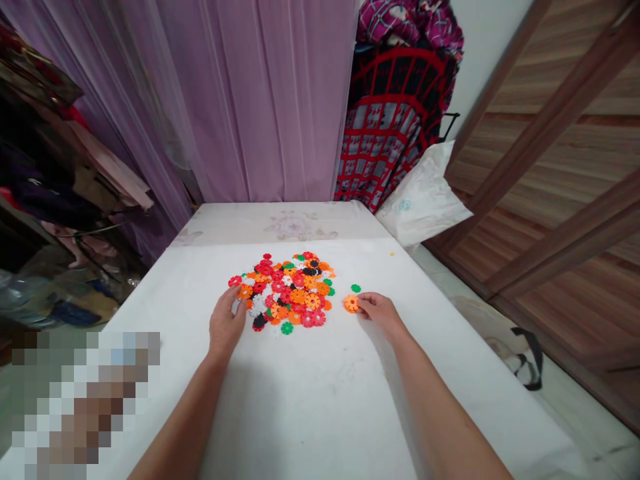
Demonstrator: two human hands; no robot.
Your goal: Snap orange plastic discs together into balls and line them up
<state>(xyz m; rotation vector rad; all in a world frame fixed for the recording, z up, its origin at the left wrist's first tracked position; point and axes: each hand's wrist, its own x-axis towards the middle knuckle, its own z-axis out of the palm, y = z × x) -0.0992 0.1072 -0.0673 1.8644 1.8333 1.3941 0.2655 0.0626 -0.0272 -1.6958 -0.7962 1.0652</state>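
On the white-covered table lies a heap of flower-shaped plastic discs [285, 293] in red, orange, white, black and green. My left hand [226, 320] is at the heap's left edge, with thumb and fingertips closed on an orange disc [245, 291]. A red disc [235, 281] lies just beyond those fingertips. To the right of the heap, my right hand [379, 311] pinches another orange disc [351, 304] by its right edge, low over the cloth. A single green disc [355, 288] lies just behind it, apart from the heap.
The table [320, 413] has a white cover with a floral print at its far end. A white plastic bag [423, 200] hangs beside the far right corner. Purple curtains [270, 100] stand behind, hanging clothes [65, 147] at left, a wooden wardrobe [560, 153] at right.
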